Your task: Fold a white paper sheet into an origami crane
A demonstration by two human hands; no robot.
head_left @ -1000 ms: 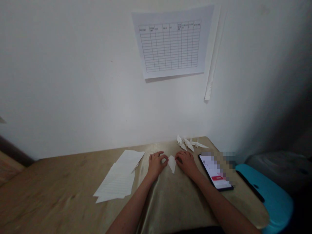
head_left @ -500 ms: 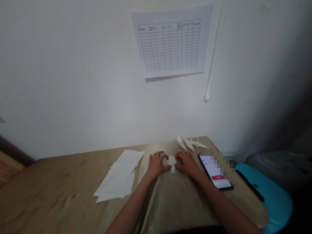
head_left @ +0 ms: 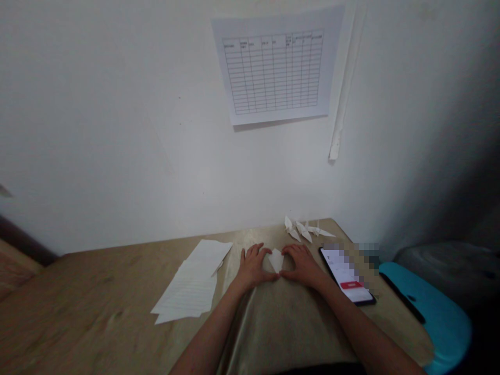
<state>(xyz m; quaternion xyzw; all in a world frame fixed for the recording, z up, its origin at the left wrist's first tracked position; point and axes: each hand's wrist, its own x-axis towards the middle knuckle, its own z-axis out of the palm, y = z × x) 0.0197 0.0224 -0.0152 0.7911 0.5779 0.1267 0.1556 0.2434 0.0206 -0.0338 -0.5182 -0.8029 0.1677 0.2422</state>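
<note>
Sheets [head_left: 187, 286] left, phone [head_left: 346, 278] right, paper birds [head_left: 302, 231] beyond; left hand [head_left: 251, 266], right hand [head_left: 302, 264] arched, fingers half-open, tips touching folded paper [head_left: 276, 260]

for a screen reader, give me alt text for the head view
The left hand and right hand touch a small folded white paper on a table. Lined paper sheets lie left; paper cranes and a smartphone lie right.

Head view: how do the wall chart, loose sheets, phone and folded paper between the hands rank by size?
1. Wall chart
2. Loose sheets, taken together
3. Phone, partly pixelated
4. Folded paper, clearly smallest
</note>
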